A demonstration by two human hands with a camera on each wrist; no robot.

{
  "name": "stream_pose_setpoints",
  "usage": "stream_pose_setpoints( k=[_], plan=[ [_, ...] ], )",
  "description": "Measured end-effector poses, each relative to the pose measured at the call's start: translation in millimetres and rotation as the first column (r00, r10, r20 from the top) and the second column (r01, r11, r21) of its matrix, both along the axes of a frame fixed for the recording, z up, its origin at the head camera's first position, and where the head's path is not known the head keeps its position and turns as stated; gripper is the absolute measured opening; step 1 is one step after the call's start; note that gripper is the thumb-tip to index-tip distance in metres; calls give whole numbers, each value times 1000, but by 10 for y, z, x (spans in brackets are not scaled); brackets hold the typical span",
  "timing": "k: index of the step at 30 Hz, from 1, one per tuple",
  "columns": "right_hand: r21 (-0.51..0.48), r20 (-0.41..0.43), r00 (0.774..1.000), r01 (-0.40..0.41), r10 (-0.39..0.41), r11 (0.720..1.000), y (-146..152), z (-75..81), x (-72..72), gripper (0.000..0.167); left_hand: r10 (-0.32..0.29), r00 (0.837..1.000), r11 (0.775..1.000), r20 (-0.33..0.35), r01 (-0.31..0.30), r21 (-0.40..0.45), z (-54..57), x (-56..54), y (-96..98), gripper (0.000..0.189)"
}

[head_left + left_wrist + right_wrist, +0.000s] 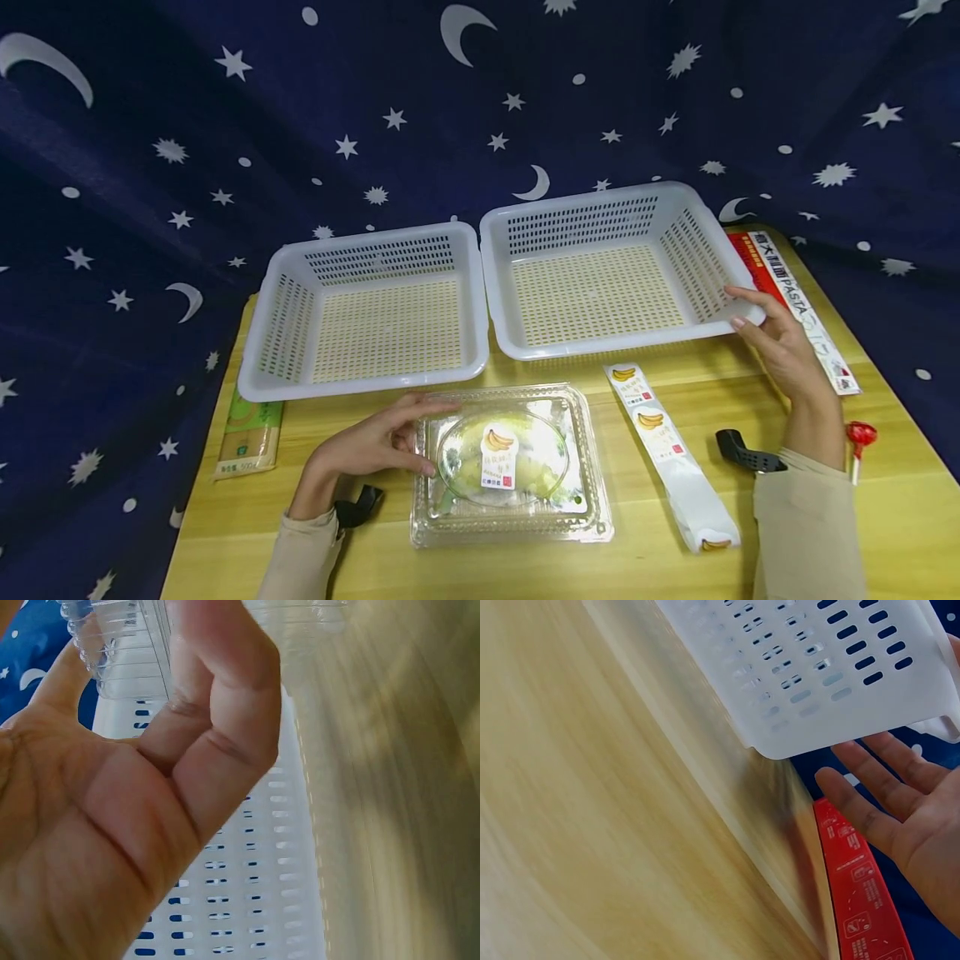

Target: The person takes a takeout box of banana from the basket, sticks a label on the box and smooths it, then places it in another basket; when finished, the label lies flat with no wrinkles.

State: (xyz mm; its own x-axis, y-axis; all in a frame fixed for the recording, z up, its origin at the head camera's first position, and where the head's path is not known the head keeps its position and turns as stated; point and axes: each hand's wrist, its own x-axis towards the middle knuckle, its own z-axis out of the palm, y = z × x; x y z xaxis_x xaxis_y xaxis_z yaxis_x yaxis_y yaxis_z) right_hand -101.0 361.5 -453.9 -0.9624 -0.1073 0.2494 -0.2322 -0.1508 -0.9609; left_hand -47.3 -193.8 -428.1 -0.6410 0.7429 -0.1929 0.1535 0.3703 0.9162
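Hanging behind and beside a yellow wood-grain desk [540,575], dark-blue cloth [285,117] printed with white moons and stars fills the background. At the desk's near middle, the left grip [378,446] pinches the left edge of a clear rectangular plastic container [547,458]; farther back, the right grip [783,346] pinches the near right corner of a white perforated plastic basket [585,227].

From my end I see a plain beige left sleeve [298,557], creased near its cuff, and a matching right sleeve [808,533]. A black strap [362,507] juts out beside the left cuff; a second black strap [750,457] (this one dotted with little holes, rounded at its tip) sticks out at the right cuff.
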Motion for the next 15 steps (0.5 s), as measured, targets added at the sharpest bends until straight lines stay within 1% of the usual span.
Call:
stream_pose_setpoints(
  k=[3, 5, 12, 15],
  plan=[
    [-56, 5, 1000, -27, 27, 998, 2, -10, -1, 44, 0, 1000, 1000, -1, 0, -7, -22, -11, 1, 76],
    [-73, 10, 999, -35, 36, 997, 6, -14, -3, 44, 1, 1000, 1000, 1, -1, -8, -34, -16, 3, 76],
    [-78, 21, 998, -51, 53, 996, 18, -28, -25, 46, -7, 999, 1000, 40, 5, 30, -52, -26, 12, 76],
    [-76, 25, 998, -51, 53, 996, 20, -31, -22, 46, -21, 999, 998, 31, 20, 52, -61, -36, 19, 76]
  ],
)
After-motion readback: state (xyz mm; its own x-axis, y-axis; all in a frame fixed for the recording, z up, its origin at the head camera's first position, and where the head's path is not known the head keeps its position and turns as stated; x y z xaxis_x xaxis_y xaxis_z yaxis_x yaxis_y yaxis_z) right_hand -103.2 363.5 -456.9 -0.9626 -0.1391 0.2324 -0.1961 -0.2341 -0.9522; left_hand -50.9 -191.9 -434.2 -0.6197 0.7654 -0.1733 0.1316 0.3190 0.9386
